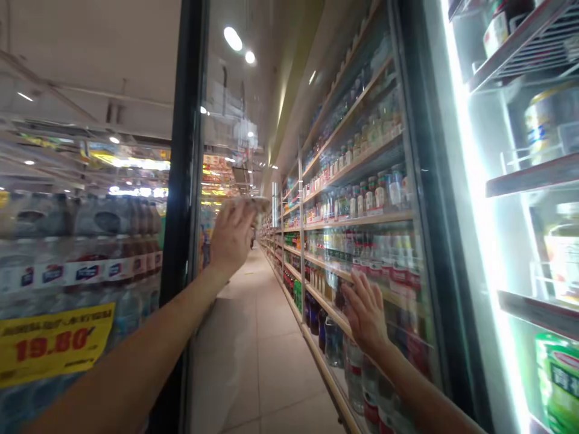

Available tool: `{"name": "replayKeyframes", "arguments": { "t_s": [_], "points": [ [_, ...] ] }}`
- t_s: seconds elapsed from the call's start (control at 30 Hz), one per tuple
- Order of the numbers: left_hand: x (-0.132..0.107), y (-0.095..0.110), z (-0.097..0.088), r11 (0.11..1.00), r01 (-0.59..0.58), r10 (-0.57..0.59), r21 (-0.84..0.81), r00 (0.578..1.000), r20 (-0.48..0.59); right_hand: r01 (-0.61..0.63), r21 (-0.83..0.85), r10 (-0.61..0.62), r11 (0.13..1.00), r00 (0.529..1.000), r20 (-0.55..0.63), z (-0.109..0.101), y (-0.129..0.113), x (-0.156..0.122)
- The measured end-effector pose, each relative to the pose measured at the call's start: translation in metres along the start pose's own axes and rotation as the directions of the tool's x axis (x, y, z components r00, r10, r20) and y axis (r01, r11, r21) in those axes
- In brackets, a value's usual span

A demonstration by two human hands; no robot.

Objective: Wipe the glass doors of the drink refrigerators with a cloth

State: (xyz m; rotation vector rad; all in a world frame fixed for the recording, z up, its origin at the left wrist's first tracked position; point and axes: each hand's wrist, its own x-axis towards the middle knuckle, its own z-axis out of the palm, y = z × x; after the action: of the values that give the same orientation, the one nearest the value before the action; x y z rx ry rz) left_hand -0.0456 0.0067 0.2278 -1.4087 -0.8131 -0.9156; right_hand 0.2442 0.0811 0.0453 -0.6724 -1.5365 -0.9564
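Note:
A glass fridge door (289, 150) with a black frame (183, 181) stands open in front of me. My left hand (235, 238) lies flat against the glass at mid height, fingers stretched upward and slightly blurred. My right hand (366, 313) presses the same pane lower and to the right, fingers spread. Neither hand holds anything. Through the glass I see a long aisle with shelves of bottles (362, 193).
The lit fridge interior (534, 181) is at the right, its racks holding cans and bottles, with a green pack (558, 374) low down. Shrink-wrapped packs of bottled drinks (81, 253) are stacked at the left behind a yellow price sign (54, 343). The tiled aisle floor (257, 337) runs ahead.

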Motion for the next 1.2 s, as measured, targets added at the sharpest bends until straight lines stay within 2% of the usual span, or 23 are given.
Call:
{"name": "replayKeyframes", "arguments": {
  "t_s": [0.07, 0.2, 0.27, 0.37, 0.47, 0.57, 0.63, 0.67, 0.7, 0.73, 0.8, 0.83, 0.87, 0.9, 0.93, 0.97, 1.0, 1.03, 1.07, 1.1, 1.13, 1.17, 1.2],
  "points": [
    [0.011, 0.004, 0.006, 0.993, 0.119, -0.117, 0.013, 0.991, -0.068, -0.009, 0.013, 0.009, 1.0, 0.999, -0.038, -0.002, -0.005, 0.008],
    [0.007, 0.043, 0.022, 0.981, -0.155, 0.162, -0.118, 0.985, 0.052, 0.028, 0.165, -0.006, 0.986, 0.991, -0.133, 0.001, -0.034, 0.063],
    [0.002, 0.053, 0.025, 0.966, -0.184, 0.195, -0.183, 0.98, 0.046, 0.087, 0.25, -0.054, 0.964, 0.989, -0.136, 0.008, -0.058, 0.105],
    [-0.004, 0.039, 0.019, 0.988, -0.019, 0.024, -0.152, 0.999, 0.034, 0.122, 0.236, -0.122, 0.964, 0.992, -0.017, 0.023, -0.095, 0.164],
    [-0.015, 0.009, 0.006, 0.983, 0.181, -0.179, -0.027, 0.98, 0.084, 0.114, 0.138, -0.124, 0.984, 0.99, 0.065, 0.036, -0.114, 0.2],
    [-0.028, -0.008, -0.003, 0.978, 0.207, -0.211, 0.042, 0.962, 0.176, 0.14, 0.08, -0.149, 0.987, 0.983, 0.106, 0.032, -0.084, 0.206],
    [-0.033, -0.009, -0.006, 0.977, 0.202, -0.212, 0.067, 0.95, 0.231, 0.0, 0.037, -0.004, 0.999, 0.994, 0.114, 0.017, -0.032, 0.2],
    [-0.034, -0.008, -0.006, 0.976, 0.205, -0.218, 0.078, 0.944, 0.248, -0.168, 0.01, 0.167, 0.986, 0.983, 0.082, 0.007, -0.001, 0.196],
    [-0.034, -0.006, -0.006, 0.973, 0.212, -0.229, 0.09, 0.939, 0.258, -0.37, -0.007, 0.37, 0.929, 0.929, 0.01, -0.003, 0.03, 0.193],
    [-0.034, -0.005, -0.006, 0.971, 0.219, -0.238, 0.099, 0.935, 0.261, -0.489, -0.022, 0.488, 0.872, 0.871, -0.053, -0.012, 0.057, 0.19],
    [-0.033, -0.002, -0.005, 0.97, 0.221, -0.24, 0.101, 0.936, 0.259, -0.645, -0.028, 0.634, 0.763, 0.757, -0.157, -0.021, 0.087, 0.186],
    [-0.032, -0.001, -0.005, 0.972, 0.216, -0.234, 0.095, 0.938, 0.256, -0.675, -0.024, 0.66, 0.737, 0.728, -0.186, -0.02, 0.086, 0.183],
    [-0.033, 0.0, -0.004, 0.974, 0.211, -0.226, 0.086, 0.941, 0.251, -0.664, -0.019, 0.65, 0.747, 0.736, -0.189, -0.015, 0.075, 0.181],
    [-0.034, 0.0, -0.004, 0.975, 0.208, -0.221, 0.078, 0.944, 0.246, -0.618, -0.014, 0.607, 0.786, 0.776, -0.17, -0.007, 0.056, 0.178],
    [-0.035, 0.001, -0.003, 0.976, 0.207, -0.218, 0.072, 0.946, 0.239, -0.488, 0.0, 0.485, 0.873, 0.867, -0.111, 0.003, 0.033, 0.175],
    [-0.036, 0.002, -0.003, 0.976, 0.209, -0.219, 0.068, 0.947, 0.233, -0.274, 0.022, 0.275, 0.961, 0.961, -0.027, 0.013, 0.01, 0.173],
    [-0.038, 0.002, -0.002, 0.975, 0.212, -0.222, 0.068, 0.948, 0.227, -0.037, 0.058, 0.033, 0.998, 0.998, 0.058, 0.021, -0.01, 0.172],
    [-0.039, 0.003, -0.002, 0.974, 0.215, -0.225, 0.07, 0.949, 0.22, 0.148, 0.094, -0.158, 0.985, 0.98, 0.118, 0.026, -0.022, 0.171],
    [-0.04, 0.004, -0.002, 0.974, 0.216, -0.227, 0.074, 0.951, 0.211, 0.238, 0.113, -0.253, 0.965, 0.956, 0.148, 0.027, -0.026, 0.17],
    [-0.041, 0.005, -0.002, 0.973, 0.217, -0.228, 0.077, 0.952, 0.204, 0.217, 0.108, -0.231, 0.97, 0.962, 0.145, 0.024, -0.019, 0.17],
    [-0.042, 0.006, -0.002, 0.973, 0.217, -0.229, 0.08, 0.953, 0.201, 0.099, 0.082, -0.107, 0.992, 0.988, 0.11, 0.018, -0.005, 0.17],
    [-0.042, 0.007, -0.003, 0.972, 0.219, -0.231, 0.082, 0.952, 0.199, -0.089, 0.051, 0.086, 0.995, 0.995, 0.049, 0.01, 0.015, 0.17],
    [-0.041, 0.009, -0.004, 0.972, 0.221, -0.233, 0.082, 0.951, 0.202, -0.308, 0.036, 0.309, 0.951, 0.95, -0.039, 0.002, 0.035, 0.171]
  ]
}}
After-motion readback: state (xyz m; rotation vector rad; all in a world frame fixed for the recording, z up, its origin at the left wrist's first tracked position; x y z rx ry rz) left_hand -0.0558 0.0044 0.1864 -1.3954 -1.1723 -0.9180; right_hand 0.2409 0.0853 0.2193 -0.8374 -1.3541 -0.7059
